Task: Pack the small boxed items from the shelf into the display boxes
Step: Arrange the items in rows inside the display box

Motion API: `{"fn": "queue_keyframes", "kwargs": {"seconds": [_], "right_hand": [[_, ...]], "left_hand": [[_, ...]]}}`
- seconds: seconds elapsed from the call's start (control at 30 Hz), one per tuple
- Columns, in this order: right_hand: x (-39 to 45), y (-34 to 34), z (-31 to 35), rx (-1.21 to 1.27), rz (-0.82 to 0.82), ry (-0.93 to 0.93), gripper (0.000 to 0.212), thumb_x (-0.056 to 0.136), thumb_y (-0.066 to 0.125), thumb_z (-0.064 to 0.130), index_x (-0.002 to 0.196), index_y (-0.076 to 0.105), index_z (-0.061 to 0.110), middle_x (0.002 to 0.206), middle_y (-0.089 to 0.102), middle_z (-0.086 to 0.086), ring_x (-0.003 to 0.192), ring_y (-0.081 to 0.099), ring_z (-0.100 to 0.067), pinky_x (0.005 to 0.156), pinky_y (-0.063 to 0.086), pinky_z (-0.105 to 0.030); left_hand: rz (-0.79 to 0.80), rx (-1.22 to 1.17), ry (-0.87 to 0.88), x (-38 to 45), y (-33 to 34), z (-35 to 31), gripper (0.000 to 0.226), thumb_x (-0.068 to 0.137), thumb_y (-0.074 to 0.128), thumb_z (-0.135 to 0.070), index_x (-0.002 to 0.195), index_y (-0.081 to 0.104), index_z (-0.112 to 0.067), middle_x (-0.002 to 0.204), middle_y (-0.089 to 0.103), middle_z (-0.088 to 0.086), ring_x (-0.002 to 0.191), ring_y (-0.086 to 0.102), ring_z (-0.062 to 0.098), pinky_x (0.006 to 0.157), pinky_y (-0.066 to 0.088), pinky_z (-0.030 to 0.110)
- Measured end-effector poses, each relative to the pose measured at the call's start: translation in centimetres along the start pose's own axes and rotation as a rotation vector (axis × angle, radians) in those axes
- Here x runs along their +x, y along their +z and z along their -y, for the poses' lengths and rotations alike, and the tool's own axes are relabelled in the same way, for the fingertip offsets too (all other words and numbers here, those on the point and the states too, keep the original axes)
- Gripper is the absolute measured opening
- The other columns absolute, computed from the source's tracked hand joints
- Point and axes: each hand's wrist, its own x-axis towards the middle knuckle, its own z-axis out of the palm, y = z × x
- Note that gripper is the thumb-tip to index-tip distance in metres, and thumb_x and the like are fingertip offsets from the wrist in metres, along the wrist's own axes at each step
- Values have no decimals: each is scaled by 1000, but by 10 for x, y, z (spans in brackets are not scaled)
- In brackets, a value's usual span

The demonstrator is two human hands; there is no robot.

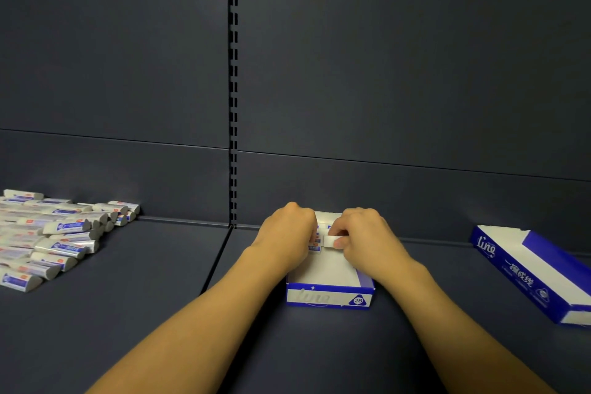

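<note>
A blue and white display box (329, 297) stands open on the dark shelf in front of me. Both hands are inside its far end. My right hand (361, 233) pinches a small white boxed item (329, 240) between thumb and fingers. My left hand (287, 230) is curled over a few small items (315, 243) standing at the box's back left, its fingertips hidden. A pile of several small white and blue boxed items (54, 240) lies at the far left of the shelf.
A second blue and white display box (531, 275) lies open at the right, angled toward the shelf's front. The dark back panel with a slotted upright (233, 89) rises behind. A seam divides the shelf (217, 265) left of my arms.
</note>
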Motion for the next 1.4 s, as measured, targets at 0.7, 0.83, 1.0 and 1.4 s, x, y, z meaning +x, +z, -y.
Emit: {"fn": "queue_keyframes", "kwargs": {"seconds": [0.7,0.83,1.0,1.4], "right_hand": [[12,11,2,-108,82,-10,20,91,72,32,107,74,19,106,69,0,82,60,-13,72,46,-23],[15,14,4,-149,107,-2,28,93,70,34,115,71,17,109,69,-3,90,65,-16,73,45,-24],[11,8,6,-158,148,-19,27,94,68,31,117,68,15,112,68,-5,92,66,-17,79,51,-26],[6,-56,8,-60,42,-83,16,94,67,27,103,72,15,105,66,-3,89,62,-17,72,52,-29]], "left_hand": [[-329,-284,-69,-2,2,43,24,93,67,-12,115,72,-19,105,66,-2,90,60,11,84,54,26],[-387,-293,-92,-5,3,44,37,94,62,-10,130,62,-15,102,66,1,98,60,20,86,52,33],[-303,-225,-170,-13,3,48,45,92,51,-5,136,55,-13,113,66,7,110,56,26,88,50,38],[-53,99,-275,-34,-32,59,42,88,53,-8,129,57,-13,124,60,8,109,60,31,83,55,42]]}}
